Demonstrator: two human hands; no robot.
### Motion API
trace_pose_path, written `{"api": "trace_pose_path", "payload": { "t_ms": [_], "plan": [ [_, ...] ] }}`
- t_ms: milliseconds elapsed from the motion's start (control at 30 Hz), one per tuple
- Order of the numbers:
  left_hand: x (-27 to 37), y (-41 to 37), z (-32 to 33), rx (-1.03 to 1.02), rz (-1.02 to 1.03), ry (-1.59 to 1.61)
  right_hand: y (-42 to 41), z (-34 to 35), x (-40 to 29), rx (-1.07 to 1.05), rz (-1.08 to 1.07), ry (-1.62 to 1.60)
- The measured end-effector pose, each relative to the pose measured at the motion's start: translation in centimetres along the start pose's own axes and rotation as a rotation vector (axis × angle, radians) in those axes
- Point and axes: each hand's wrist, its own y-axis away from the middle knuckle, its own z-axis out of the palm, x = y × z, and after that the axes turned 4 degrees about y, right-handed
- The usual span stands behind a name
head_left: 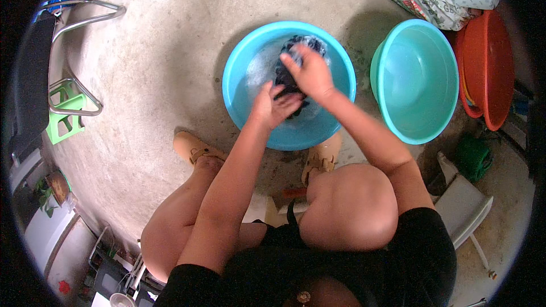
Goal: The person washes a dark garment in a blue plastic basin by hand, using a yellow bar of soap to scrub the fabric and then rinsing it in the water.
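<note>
A round blue plastic basin [245,123] stands on the concrete floor before me, with sudsy water in it. Bunched in its right half lies a wet, dark cloth [285,77] with white foam on it. My right hand [312,70] is over the cloth's upper part, thumb and fingers apart, slightly blurred. Lower down, my left hand [276,105] has its fingers spread over the cloth's lower part, blurred too. Neither hand is closed round the cloth; whether the fingertips touch it is hard to tell.
To the right stands a teal plastic basin [420,81], tilted, beside red basins [497,72]. Sacks [426,0] lie at the top right. Metal chair legs [91,13] and a green plastic stool [70,113] are at the left. My shoes [187,145] flank the blue basin's near side.
</note>
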Motion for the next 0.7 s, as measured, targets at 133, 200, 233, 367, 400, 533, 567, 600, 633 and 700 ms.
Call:
{"api": "trace_pose_path", "payload": {
  "t_ms": [133,200,233,367,400,533,567,600,633,700],
  "plan": [
    [1.5,2.9,1.7,-0.543,0.230,-0.259,1.7,0.1,-7.4,-0.369,0.118,-0.200],
    [2.0,3.6,2.5,-0.420,0.097,-0.186,3.0,-0.8,-9.5,-0.336,-0.056,-0.096],
    [1.7,4.5,3.4,-0.318,0.082,-0.154,3.4,-0.4,-8.8,-0.352,-0.068,-0.069],
    [-1.1,0.8,0.9,-0.139,0.230,-0.349,3.4,2.3,-1.5,-0.245,-0.099,-0.169],
    [-1.0,1.7,1.5,-0.036,0.181,-0.269,0.8,1.4,-2.2,-0.404,0.267,0.005],
    [-2.6,1.5,3.4,-0.050,0.126,-0.176,1.1,0.9,0.4,-0.246,0.345,-0.177],
    [-1.8,2.3,3.3,-0.132,0.079,-0.129,1.8,1.4,-1.4,-0.308,0.360,-0.096],
    [-1.0,1.9,1.7,-0.125,0.168,-0.245,1.9,2.0,-4.2,-0.379,0.353,-0.028],
    [-0.4,1.2,0.1,-0.115,0.247,-0.360,2.5,2.2,-6.4,-0.317,0.209,-0.152],
    [0.1,1.3,-0.5,0.003,0.202,-0.253,3.1,1.2,-8.9,-0.376,0.090,-0.217]
  ]
}}
